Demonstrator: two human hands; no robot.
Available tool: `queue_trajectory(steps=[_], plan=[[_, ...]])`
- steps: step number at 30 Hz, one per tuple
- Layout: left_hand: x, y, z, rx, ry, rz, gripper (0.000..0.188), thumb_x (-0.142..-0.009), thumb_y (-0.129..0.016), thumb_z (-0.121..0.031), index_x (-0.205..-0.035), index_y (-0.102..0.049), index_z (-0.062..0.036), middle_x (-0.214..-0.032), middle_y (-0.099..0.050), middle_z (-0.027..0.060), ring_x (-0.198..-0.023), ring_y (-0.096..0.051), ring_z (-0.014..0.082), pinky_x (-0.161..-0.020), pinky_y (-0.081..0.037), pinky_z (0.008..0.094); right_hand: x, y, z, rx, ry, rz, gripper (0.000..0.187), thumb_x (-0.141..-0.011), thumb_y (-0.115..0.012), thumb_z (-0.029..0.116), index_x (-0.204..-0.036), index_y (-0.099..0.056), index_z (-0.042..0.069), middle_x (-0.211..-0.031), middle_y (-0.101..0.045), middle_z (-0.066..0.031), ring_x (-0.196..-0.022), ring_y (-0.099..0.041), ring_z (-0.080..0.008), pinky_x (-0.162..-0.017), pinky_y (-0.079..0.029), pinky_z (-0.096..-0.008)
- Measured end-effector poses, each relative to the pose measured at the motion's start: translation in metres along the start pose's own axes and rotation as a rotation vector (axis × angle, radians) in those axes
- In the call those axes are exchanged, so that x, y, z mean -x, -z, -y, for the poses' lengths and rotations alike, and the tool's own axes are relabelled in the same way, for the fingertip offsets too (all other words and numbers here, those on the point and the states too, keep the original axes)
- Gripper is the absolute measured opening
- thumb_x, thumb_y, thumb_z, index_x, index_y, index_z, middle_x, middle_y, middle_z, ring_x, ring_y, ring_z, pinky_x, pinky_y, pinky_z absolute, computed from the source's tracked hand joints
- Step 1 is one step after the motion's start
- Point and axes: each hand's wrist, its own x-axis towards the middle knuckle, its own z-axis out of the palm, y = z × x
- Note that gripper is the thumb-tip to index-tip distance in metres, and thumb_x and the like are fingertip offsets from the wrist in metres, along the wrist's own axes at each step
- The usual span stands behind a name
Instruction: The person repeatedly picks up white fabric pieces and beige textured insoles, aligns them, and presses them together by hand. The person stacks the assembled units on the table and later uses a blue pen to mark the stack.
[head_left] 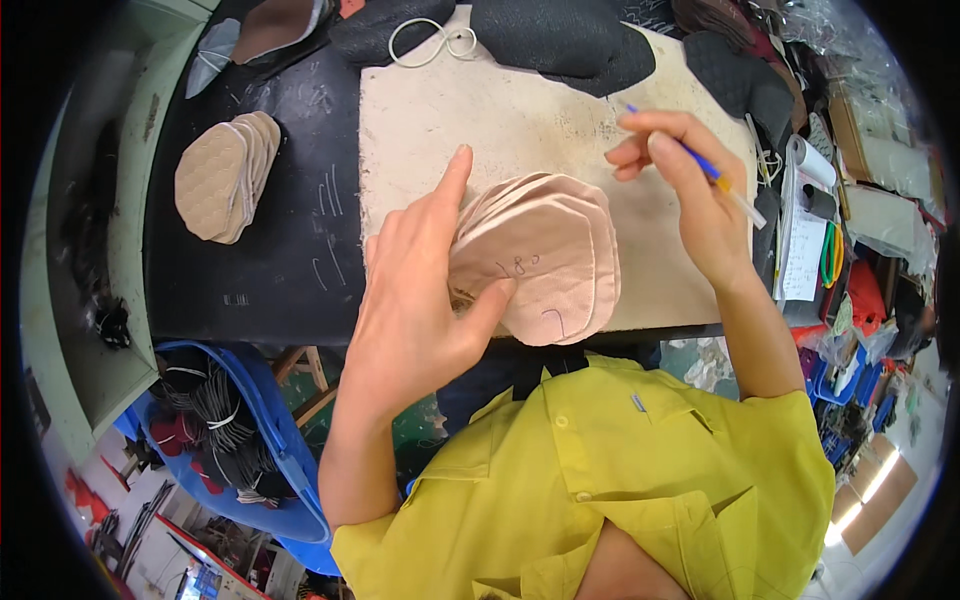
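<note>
My left hand (415, 290) grips the left side of a stack of beige fabric pieces (560, 270), with its thumb pressed on the top piece and its index finger stretched out along the edge. The pieces are rounded with cut corners, slightly fanned, and the top one carries handwritten pen marks. Up and to the right of the stack, my right hand (700, 190) is closed around a pen (706, 166) with a blue and yellow barrel. Its tip points up and left, apart from the fabric.
A cream board (410, 130) lies on the black tabletop (310, 290). At left sits another stack of quilted beige pieces (213, 185). Black textured material (560, 40) and a white cord (420, 60) lie along the back. A notepad (800, 255) is at right; a blue bin (265, 420) stands lower left.
</note>
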Motion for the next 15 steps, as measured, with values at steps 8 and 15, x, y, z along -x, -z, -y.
queue_trajectory(steps=[8,15], plan=[[0.012,-0.006,-0.001,0.431,0.136,0.012,0.072,-0.066,-0.076,-0.005,-0.132,-0.049,-0.0043,-0.107,-0.050,0.0071,-0.104,-0.053,0.0184,-0.095,-0.044,0.0322,-0.011,-0.013,0.004,-0.020,0.013,0.015,0.024,-0.101,-0.052,0.015,-0.111,-0.065,-0.003,-0.090,-0.070,-0.0086,-0.083,-0.063,-0.0126,-0.079,-0.050,-0.0264],[0.078,0.119,0.058,0.817,0.241,-0.762,0.061,-0.072,-0.069,0.004,-0.131,-0.051,0.0020,-0.125,-0.060,0.0128,-0.116,-0.061,0.0277,-0.102,-0.048,0.0403,-0.095,-0.087,0.035,0.136,0.307,0.236,0.029,-0.091,-0.066,0.025,-0.102,-0.068,-0.002,-0.088,-0.071,-0.0106,-0.081,-0.066,-0.0156,-0.075,-0.050,-0.0272]])
